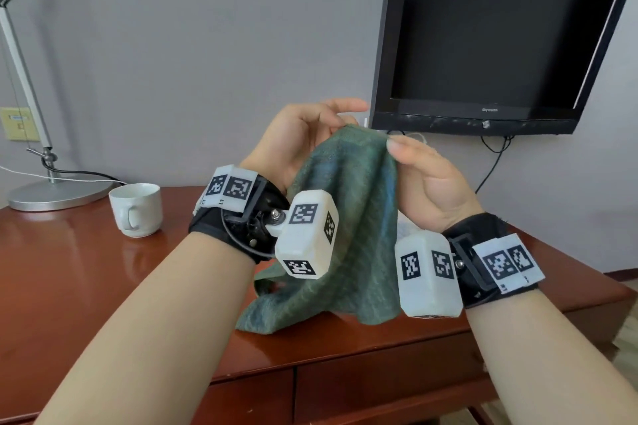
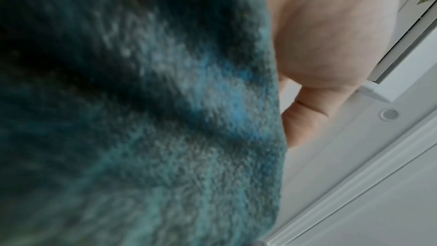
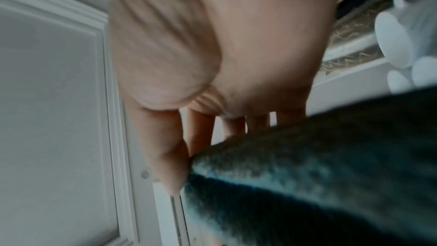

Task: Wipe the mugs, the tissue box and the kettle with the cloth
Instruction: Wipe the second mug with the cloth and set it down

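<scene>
Head view shows the left hand (image 1: 297, 138) and right hand (image 1: 424, 179) pinching the cloth (image 1: 348, 217) by its top edge above the bench (image 1: 103, 269), probably spreading it before wiping the mug (image 1: 138, 209).

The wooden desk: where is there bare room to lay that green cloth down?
Bare wood shows on the desk between the white mug and the near edge. The middle is crowded: both hands hold the cloth there.

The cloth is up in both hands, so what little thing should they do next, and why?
Probably bunch the cloth into one hand and carry it to the white mug. Both the left hand and right hand hold its top, it hangs loose, and that mug sits untouched on the desk.
</scene>
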The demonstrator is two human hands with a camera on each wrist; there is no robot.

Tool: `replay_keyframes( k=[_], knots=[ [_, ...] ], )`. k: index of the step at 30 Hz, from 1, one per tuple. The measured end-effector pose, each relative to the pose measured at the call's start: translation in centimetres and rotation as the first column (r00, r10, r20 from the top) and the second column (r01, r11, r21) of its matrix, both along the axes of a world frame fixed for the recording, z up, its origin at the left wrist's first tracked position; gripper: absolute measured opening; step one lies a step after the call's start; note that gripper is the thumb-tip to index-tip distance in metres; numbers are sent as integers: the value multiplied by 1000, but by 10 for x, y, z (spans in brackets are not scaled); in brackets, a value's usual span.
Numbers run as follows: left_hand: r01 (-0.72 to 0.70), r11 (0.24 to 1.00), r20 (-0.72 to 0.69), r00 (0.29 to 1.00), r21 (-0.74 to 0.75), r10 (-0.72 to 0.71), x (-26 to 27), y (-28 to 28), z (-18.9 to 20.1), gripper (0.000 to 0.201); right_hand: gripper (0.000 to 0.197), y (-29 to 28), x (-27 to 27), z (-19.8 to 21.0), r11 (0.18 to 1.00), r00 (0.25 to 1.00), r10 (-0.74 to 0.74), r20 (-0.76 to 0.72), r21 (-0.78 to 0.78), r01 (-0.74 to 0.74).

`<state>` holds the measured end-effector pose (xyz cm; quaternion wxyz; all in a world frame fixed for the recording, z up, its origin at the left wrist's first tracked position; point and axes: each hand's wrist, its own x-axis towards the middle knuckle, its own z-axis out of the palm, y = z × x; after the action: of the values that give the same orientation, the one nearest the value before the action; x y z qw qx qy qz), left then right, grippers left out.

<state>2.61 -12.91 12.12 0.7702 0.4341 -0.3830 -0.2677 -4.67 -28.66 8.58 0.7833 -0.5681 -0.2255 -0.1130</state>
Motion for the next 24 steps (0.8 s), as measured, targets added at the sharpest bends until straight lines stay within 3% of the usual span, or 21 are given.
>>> replay_keyframes(
  k=[2, 4, 8, 12, 15, 19, 24],
  knots=[
    [-33, 999, -23, 999, -12, 33, 5, -3, -1, 31, 57, 5, -3, 2, 998, 999, 35, 41, 49, -37],
    [-52, 999, -30, 998, -5, 52, 9, -7, -4, 27, 32, 8, -4, 2, 989, 992, 92, 81, 111, -100],
    [-137, 986, 79, 988, 93, 130, 15, -16, -13, 32, 31, 16, -3, 4, 971, 975, 155, 156, 157, -180],
    [-212, 955, 215, 962, 207, 167, 15, -25, -17, 7, 31, 16, 5, -1, 973, 988, 67, 141, 211, -96],
    [-351, 902, 236, 926, 251, 295, 21, -26, -23, 6, 44, 8, 11, -12, 945, 991, 74, 111, 311, -105],
    [-506, 798, 150, 862, 326, 485, 39, -17, -46, 21, 41, -12, 12, -34, 877, 991, 90, 95, 465, -124],
    [-665, 618, 377, 747, 419, 547, 50, -15, -79, 10, 32, -31, 0, -52, 880, 1000, -11, 22, 474, 0]
  ],
)
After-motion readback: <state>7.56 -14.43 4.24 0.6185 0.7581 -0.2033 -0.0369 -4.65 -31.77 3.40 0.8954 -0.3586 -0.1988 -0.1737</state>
